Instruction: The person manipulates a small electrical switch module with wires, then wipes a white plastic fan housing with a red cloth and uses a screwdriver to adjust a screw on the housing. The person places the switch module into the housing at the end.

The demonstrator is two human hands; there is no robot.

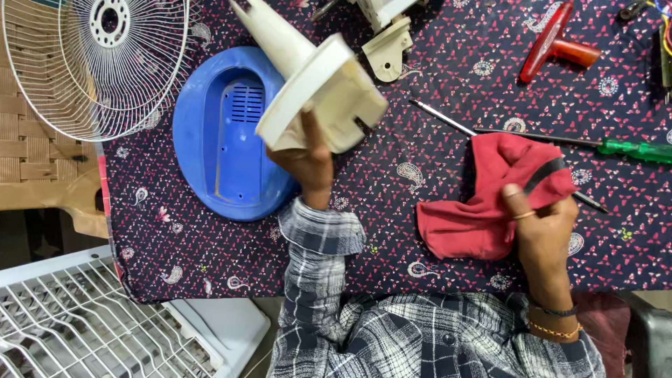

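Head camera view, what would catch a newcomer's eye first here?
Probably the cream plastic fan housing held up at top centre by the left hand, just above the blue oval base lying on the patterned tablecloth. Next, the red cloth at right, bunched under the right hand. A white wire fan guard fills the top-left corner.

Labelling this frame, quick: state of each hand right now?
Left hand: closed, holding the cream plastic fan housing up off the table.
Right hand: closed, gripping the red cloth.
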